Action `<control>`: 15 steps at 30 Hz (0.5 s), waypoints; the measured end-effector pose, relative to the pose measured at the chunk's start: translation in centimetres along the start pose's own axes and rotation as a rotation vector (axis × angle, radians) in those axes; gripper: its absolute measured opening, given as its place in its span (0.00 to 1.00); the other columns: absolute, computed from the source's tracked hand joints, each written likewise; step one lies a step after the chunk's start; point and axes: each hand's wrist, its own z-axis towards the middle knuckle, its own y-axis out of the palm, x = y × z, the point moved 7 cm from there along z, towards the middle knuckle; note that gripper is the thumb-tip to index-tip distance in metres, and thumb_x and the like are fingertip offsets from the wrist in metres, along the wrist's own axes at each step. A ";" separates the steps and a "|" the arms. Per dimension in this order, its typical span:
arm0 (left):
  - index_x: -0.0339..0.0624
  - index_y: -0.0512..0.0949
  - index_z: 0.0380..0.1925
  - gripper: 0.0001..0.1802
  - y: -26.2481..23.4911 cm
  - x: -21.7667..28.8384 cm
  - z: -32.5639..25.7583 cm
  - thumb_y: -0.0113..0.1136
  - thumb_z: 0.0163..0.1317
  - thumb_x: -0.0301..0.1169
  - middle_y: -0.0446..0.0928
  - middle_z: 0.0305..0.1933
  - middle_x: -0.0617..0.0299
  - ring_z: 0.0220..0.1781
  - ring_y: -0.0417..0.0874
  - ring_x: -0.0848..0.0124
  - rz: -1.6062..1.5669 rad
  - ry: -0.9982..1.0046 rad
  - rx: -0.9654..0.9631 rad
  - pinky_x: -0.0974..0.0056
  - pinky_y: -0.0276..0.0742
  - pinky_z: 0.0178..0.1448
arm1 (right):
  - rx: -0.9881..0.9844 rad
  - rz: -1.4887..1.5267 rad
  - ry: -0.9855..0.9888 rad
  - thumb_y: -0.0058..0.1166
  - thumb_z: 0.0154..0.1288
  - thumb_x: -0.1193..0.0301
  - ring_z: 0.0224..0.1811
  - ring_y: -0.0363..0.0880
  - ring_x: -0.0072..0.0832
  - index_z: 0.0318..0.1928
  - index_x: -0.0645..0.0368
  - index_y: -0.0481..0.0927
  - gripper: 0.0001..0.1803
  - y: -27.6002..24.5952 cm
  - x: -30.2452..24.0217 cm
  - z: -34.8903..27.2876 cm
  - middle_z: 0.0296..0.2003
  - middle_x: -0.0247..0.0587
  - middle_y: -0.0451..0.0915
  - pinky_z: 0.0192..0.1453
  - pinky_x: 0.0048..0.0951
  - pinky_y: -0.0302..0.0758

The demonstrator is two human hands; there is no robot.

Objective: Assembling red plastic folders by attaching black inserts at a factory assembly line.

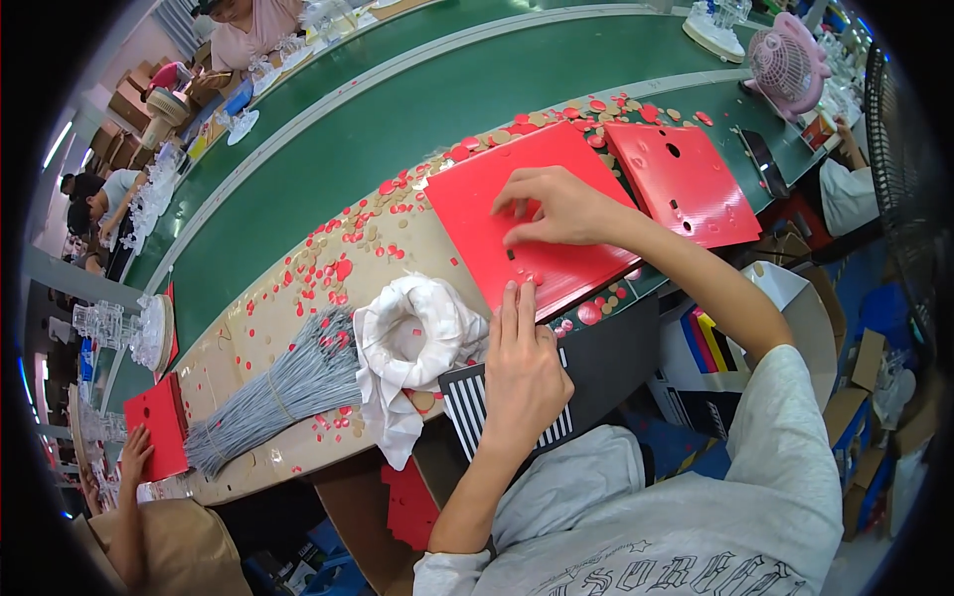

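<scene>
Gray wire bundle [283, 387] at 8 o'clock on the surface [248, 338], white cloth [412, 338] just beside it at centre. Left hand [522, 372] flat, fingers straight and together, fingertips on the near edge of the red sheet [517, 223]; palm over a black-and-white striped card [472, 407]. Right hand [556, 209] at 12 o'clock, fingers bent, pressing on the sheet; gripping nothing I can see. Second red sheet [686, 179] at 2 o'clock. Red and tan punched discs [343, 268] scattered around.
</scene>
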 end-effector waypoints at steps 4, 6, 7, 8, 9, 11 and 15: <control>0.16 0.78 0.30 0.11 0.4 0.0 -0.1 0.57 0.54 0.20 0.65 0.69 0.29 0.73 0.65 0.36 -0.009 0.003 -0.032 0.40 0.62 0.75 | 0.270 -0.411 -0.032 0.64 0.65 0.67 0.58 0.78 0.38 0.52 0.58 0.85 0.16 -1.7 1.7 -2.3 0.52 0.44 0.80 0.62 0.39 0.76; 0.17 0.78 0.30 0.10 0.4 -0.1 -0.2 0.57 0.55 0.20 0.65 0.69 0.29 0.73 0.65 0.35 -0.027 -0.003 -0.027 0.40 0.63 0.75 | 0.375 -0.610 -0.088 0.60 0.69 0.63 0.61 0.75 0.40 0.56 0.56 0.83 0.19 -1.6 1.7 -3.1 0.57 0.44 0.78 0.64 0.42 0.74; 0.17 0.78 0.30 0.10 0.3 -0.2 -0.2 0.57 0.55 0.20 0.65 0.69 0.29 0.73 0.66 0.35 -0.039 -0.013 -0.018 0.40 0.63 0.74 | 0.374 -0.612 -0.080 0.60 0.69 0.63 0.61 0.75 0.40 0.56 0.56 0.83 0.19 -1.5 2.2 -3.0 0.57 0.44 0.78 0.64 0.42 0.74; 0.18 0.77 0.30 0.09 0.1 -0.3 0.0 0.58 0.57 0.20 0.65 0.69 0.29 0.74 0.65 0.34 -0.056 -0.022 -0.032 0.39 0.63 0.74 | 0.387 -0.648 -0.077 0.58 0.70 0.61 0.62 0.74 0.40 0.58 0.55 0.82 0.20 -1.4 2.2 -2.8 0.58 0.44 0.77 0.64 0.42 0.73; 0.18 0.77 0.30 0.09 0.3 -0.3 -0.1 0.58 0.57 0.20 0.65 0.69 0.29 0.74 0.65 0.34 -0.062 -0.022 -0.036 0.39 0.63 0.74 | 0.399 -0.685 -0.074 0.57 0.71 0.60 0.62 0.73 0.41 0.59 0.54 0.82 0.21 -1.4 2.1 -2.6 0.59 0.45 0.76 0.64 0.43 0.73; 0.20 0.77 0.29 0.07 0.4 -0.4 -0.2 0.57 0.58 0.19 0.65 0.70 0.29 0.74 0.64 0.34 -0.099 -0.046 -0.004 0.38 0.64 0.74 | 0.401 -0.704 -0.046 0.57 0.71 0.59 0.62 0.73 0.41 0.59 0.54 0.82 0.21 -1.3 2.3 -2.5 0.58 0.45 0.76 0.63 0.43 0.73; 0.20 0.77 0.29 0.07 0.1 -0.4 0.1 0.57 0.59 0.19 0.65 0.70 0.29 0.74 0.64 0.34 -0.144 -0.080 0.003 0.37 0.63 0.74 | 0.409 -0.688 -0.019 0.57 0.71 0.59 0.60 0.73 0.41 0.59 0.54 0.82 0.21 -1.8 2.7 -1.6 0.58 0.44 0.75 0.62 0.43 0.73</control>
